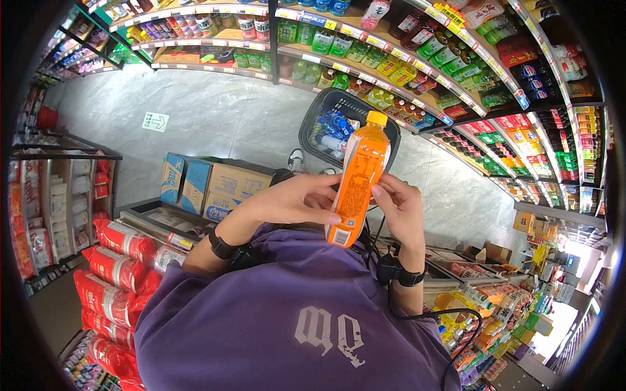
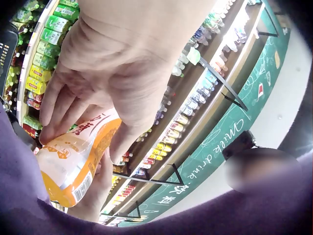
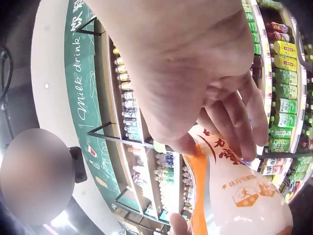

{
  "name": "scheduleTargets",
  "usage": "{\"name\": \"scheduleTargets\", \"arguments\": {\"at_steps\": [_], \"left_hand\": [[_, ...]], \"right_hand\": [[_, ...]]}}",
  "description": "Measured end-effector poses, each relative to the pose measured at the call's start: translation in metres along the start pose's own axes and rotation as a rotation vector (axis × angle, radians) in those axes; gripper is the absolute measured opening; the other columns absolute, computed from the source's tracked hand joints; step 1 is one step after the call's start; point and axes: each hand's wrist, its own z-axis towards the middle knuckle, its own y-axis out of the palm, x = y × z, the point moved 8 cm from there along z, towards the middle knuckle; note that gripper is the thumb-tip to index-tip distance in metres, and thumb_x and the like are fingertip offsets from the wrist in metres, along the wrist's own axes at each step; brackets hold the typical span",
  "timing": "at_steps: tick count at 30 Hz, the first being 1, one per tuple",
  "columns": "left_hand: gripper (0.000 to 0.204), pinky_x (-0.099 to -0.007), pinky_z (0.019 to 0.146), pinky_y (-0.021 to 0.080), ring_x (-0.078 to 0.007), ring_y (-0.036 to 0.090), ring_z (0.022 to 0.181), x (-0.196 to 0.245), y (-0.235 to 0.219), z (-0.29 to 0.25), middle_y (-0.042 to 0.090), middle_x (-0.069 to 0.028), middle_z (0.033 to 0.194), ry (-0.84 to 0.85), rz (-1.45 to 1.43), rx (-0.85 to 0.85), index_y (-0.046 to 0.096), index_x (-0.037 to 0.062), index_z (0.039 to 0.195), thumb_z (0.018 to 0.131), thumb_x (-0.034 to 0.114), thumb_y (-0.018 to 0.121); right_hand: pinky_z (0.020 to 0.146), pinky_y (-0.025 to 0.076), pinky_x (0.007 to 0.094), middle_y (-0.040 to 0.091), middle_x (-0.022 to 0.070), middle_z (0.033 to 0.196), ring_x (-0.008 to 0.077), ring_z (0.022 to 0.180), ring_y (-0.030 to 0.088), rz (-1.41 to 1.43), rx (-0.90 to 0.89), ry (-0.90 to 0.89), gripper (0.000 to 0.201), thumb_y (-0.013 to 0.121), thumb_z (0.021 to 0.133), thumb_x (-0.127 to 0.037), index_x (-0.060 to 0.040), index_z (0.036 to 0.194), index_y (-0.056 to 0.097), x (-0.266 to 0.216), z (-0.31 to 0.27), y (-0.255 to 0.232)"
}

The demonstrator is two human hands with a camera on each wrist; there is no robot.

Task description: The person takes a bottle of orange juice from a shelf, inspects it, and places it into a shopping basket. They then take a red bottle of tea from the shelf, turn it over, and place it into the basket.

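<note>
An orange bottle (image 1: 358, 186) with a yellow cap is held cap-up and slightly tilted between both hands, in front of the purple shirt. The left hand (image 1: 287, 201) holds its lower left side, thumb near the bottom; the right hand (image 1: 401, 210) holds its right side, thumb on the edge. In the left wrist view the left hand (image 2: 115, 68) curls round the bottle (image 2: 73, 161), its barcode showing. In the right wrist view the fingers of the right hand (image 3: 195, 73) lie along the white label side of the bottle (image 3: 234, 196).
Behind the bottle, a dark shopping basket (image 1: 314, 115) on the floor holds blue-labelled bottles and other items. Drink shelves (image 1: 417, 62) curve along the back and right. Cardboard boxes (image 1: 235, 186) stand at the left, near stacked red packages (image 1: 114, 267). A floor arrow sign (image 1: 156, 121) lies on grey tiles.
</note>
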Motion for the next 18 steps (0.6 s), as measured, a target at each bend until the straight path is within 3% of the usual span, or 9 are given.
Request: {"name": "scheduleTargets", "arguments": {"at_steps": [10,18], "left_hand": [[0.081,-0.0304,0.089,0.052,-0.0170,0.069,0.102,0.008,0.003,0.000,0.071,-0.0107,0.123,0.008,0.021,-0.015,0.032,0.0064,0.159,0.091,0.019,0.076],[0.081,-0.0306,0.089,0.053,-0.0173,0.069,0.103,0.000,0.000,-0.001,0.070,-0.0110,0.125,0.008,0.025,-0.009,0.033,0.0063,0.159,0.091,0.017,0.077]], "right_hand": [[0.079,0.058,0.0268,0.077,0.0087,0.100,0.0129,0.090,0.073,-0.044,-0.016,-0.040,0.027,0.069,0.093,-0.007,0.0038,0.118,0.069,-0.004,0.001,-0.002],[0.082,0.058,0.0287,0.076,0.0109,0.103,0.0147,0.091,0.073,-0.047,-0.089,-0.026,0.040,0.069,0.086,-0.001,0.0038,0.126,0.065,-0.003,0.002,0.000]]}}
